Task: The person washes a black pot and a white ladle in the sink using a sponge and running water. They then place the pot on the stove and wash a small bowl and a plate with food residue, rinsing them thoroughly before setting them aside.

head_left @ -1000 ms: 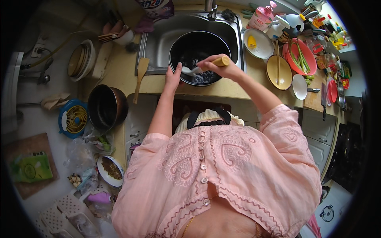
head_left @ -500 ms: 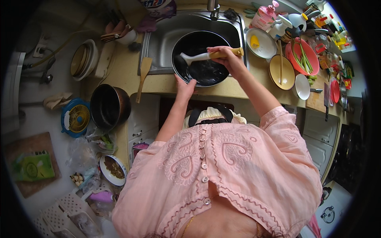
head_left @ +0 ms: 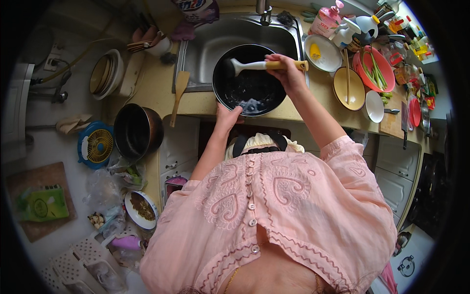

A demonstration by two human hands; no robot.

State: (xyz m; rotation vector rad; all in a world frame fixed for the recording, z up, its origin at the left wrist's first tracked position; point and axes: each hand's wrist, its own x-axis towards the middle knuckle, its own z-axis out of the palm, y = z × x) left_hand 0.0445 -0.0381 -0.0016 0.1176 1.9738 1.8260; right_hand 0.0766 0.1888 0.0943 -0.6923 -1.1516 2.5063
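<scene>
A round black pan is held over the near edge of the steel sink, tilted toward me. My left hand grips its near rim, thumb on top at the inner edge. Whitish, sudsy water lies in the near part of the pan. My right hand is closed around the yellow handle of a long-handled scrubber with a white neck. Its dark head is at the pan's far left inside wall; the exact contact is hard to see against the black.
A wooden spatula lies left of the sink, with a dark pot beyond. At right stand a white plate, a yellow bowl, a red basin with green stalks, and a knife by the cutting board's edge. The faucet rises behind.
The pan has tipped and come slightly toward me, and whitish water now shows by its near edge. The scrubber's head has moved up along the far left wall, its handle shifting right.
</scene>
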